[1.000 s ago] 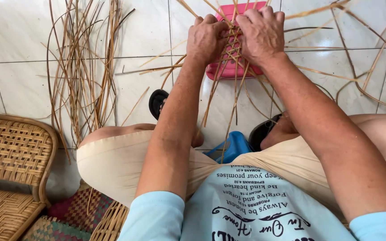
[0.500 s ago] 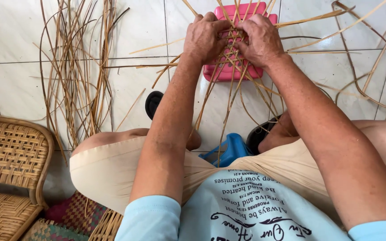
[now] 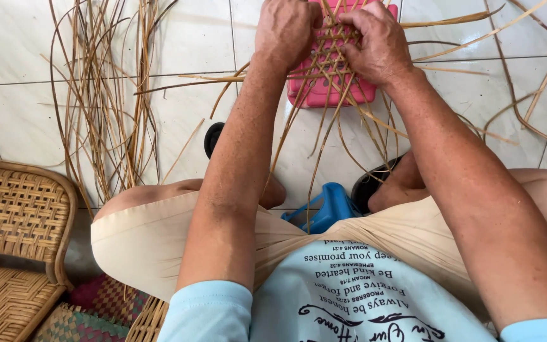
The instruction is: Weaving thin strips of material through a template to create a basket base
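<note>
From up here I look down on both hands working at the top of the view. My left hand (image 3: 286, 28) is curled over the left edge of a small woven cane mat (image 3: 332, 54), its grip closed on the strips there, knuckles toward me. My right hand (image 3: 378, 41) is bent over the right edge, fingers (image 3: 352, 19) pinching into the open lattice, so that grip is clenched on the weave too. The mat lies on top of a pink plastic stool (image 3: 324, 95), which stands on the white tiled floor (image 3: 185, 38). Long loose ends run out from the weave toward my knees and off to the right.

A separate bundle of loose cane strips (image 3: 106, 95) lies spread on the tiles well to the left. At the lower left sits a woven rattan chair (image 3: 17, 215), with a patterned mat (image 3: 83, 310) beside it. Between my knees a blue plastic stool (image 3: 327, 209) shows, and black sandals (image 3: 213, 136) rest on the floor under my forearms.
</note>
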